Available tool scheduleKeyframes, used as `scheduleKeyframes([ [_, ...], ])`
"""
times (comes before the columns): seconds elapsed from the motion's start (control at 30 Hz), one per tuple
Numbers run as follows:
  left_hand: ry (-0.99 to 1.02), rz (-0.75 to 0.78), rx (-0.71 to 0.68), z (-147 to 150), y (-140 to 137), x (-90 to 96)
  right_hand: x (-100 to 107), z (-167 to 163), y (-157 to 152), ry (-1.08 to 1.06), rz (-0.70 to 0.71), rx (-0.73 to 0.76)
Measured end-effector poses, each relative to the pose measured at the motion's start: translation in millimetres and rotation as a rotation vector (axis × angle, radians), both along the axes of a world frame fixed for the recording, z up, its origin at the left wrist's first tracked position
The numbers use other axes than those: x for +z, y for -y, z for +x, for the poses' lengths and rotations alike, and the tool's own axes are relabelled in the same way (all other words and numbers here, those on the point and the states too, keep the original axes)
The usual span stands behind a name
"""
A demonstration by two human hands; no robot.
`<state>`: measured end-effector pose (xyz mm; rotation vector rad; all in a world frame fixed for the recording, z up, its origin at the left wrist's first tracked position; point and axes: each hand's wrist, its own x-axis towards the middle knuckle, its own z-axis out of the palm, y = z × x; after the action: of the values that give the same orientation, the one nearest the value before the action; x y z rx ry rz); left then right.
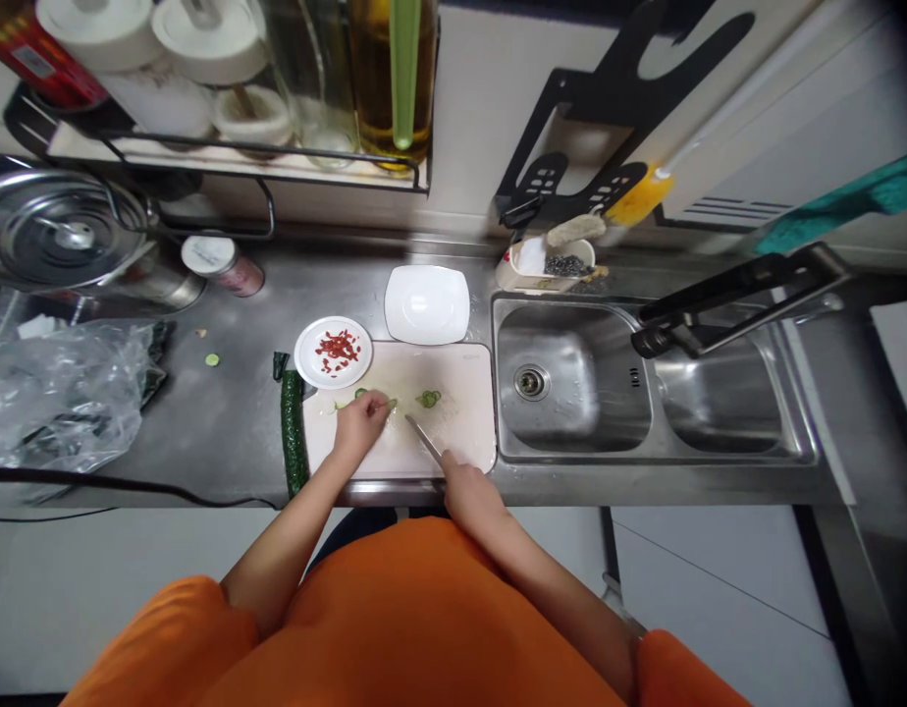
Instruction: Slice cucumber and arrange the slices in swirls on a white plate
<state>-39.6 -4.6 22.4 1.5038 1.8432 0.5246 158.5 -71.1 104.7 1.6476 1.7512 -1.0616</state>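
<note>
Over the white cutting board (460, 442), my left hand (361, 424) pinches a small piece of cucumber (392, 405) between thumb and fingers. My right hand (472, 491) is closed around the handle of a knife (424, 438), its blade angled up and left, with the tip near the pinched piece. A small group of cucumber slices (428, 399) lies on the board right of the blade. More green bits rest by my left fingers, partly hidden. Left of the board lies a long dark-green cucumber (293, 432), with a cut end piece (280, 365) beyond it.
A white plate of red pieces (338, 352) overlaps the board's far left corner. Behind the board sits a white dish (426, 304). To the right is a double sink (571, 378) with a black faucet (719, 295). At left are a plastic bag (71, 393) and a lidded can (224, 265).
</note>
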Motion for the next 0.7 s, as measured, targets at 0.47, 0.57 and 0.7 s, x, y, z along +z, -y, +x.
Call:
scheduleKeyframes([
  [0.47, -0.226, 0.112, 0.107, -29, -5, 1.3, -2, 2, 0, -0.007, 0.013, -0.001],
  [0.57, -0.139, 0.177, -0.058, -16, -9, 5.6, 0, 0, -1, 0.002, 0.007, -0.001],
  [0.7, 0.006, 0.185, -0.413, 13, -27, 3.3, 2, -2, 0, -0.001, 0.029, 0.012],
])
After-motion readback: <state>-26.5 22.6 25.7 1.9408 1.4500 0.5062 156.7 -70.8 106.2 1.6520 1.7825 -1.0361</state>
